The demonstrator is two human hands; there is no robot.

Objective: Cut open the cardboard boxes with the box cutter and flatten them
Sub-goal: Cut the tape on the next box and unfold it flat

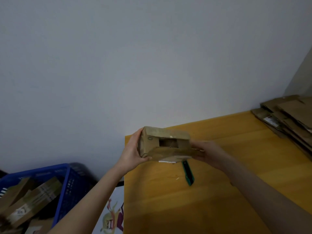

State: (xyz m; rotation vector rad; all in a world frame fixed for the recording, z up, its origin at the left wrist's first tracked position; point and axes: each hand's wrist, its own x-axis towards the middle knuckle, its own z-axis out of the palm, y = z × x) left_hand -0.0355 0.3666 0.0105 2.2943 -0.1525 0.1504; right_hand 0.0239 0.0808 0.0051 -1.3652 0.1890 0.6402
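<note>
Left grip (133, 152) and right grip (207, 153) curled round cardboard box (166, 138) ends

1. A plain, pale grey-white wall (118, 65) fills most of the view, softly and evenly lit.
2. At the far right it meets a second, darker wall (302, 76) in a corner.
3. A table (185, 208) with a yellow-orange wood-grain top stands against the wall and reaches into that corner.
4. Left of the table, lower down, sits a blue plastic basket (74, 186) with mesh sides. Behind it is a dark shape (81, 168), too blurred to identify.
5. Just beside the table's left edge is a white sheet (113, 215) with a colourful print.
</note>
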